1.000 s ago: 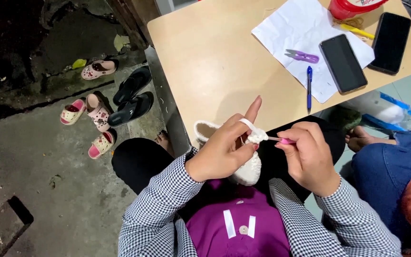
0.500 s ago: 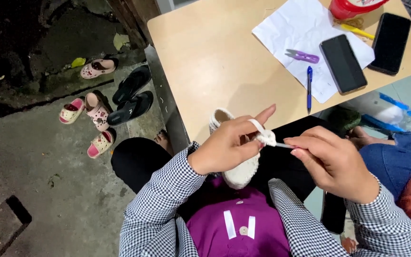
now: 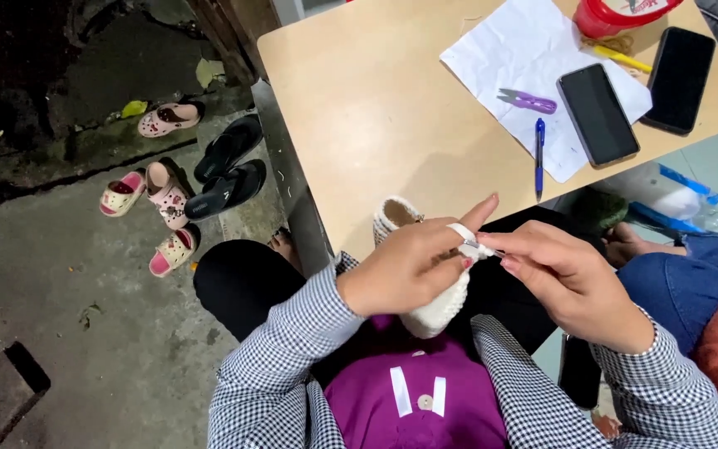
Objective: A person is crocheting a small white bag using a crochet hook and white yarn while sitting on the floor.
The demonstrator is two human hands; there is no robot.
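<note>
A small white crocheted bootie (image 3: 438, 303) is held over the lap, just off the near edge of the table (image 3: 376, 108), below the table's near left corner region. The left hand (image 3: 409, 266) is closed around the upper part of the bootie, its grip pressed on the knitted cuff, with the forefinger stretched out toward the table and a loop of white yarn (image 3: 464, 235) wound over it. The right hand (image 3: 575, 283) is brought in from the right, its thumb and forefinger pinched on a thin crochet hook (image 3: 484, 246), whose tip is met by the left fingers at the yarn; the hook's far end is hidden inside the hand. On the table, toward the far right corner, a white sheet of paper (image 3: 508, 58) is spread, and on it a purple thread snipper (image 3: 528, 101) and a black phone (image 3: 597, 114) are laid. A blue pen (image 3: 539, 156) is set across the paper's near edge, pointing to the table's near edge. A second black phone (image 3: 679, 79) is laid by the right edge, partly on the paper, and a red container (image 3: 617, 15) is stood at the far edge. On the floor left of the table, pink sandals (image 3: 159, 208) and black slippers (image 3: 230, 170) are scattered.
</note>
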